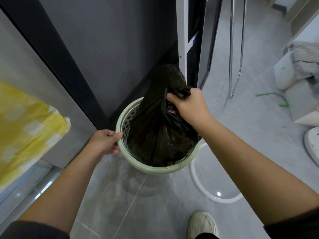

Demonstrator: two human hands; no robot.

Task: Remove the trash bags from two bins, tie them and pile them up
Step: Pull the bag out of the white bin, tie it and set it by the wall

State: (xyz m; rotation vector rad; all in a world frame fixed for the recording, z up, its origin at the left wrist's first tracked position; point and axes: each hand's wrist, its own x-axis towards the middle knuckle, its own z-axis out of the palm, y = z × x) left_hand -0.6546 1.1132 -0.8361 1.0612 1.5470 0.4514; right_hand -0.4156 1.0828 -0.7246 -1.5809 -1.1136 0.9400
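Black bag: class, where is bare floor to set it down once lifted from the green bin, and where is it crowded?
Bare tiles lie between the bin, the shoe and the white ring. Crowded: boxes at right; cabinet behind the bin.

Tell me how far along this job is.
Done: black plastic trash bag gathered at top. In hand: right hand grips its neck, left hand steadies the pale green perforated bin by its rim. Left: lifting out, tying, piling; no second bin visible.

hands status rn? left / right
Left hand: grips the rim of the green bin.
Right hand: grips the gathered top of the black trash bag.
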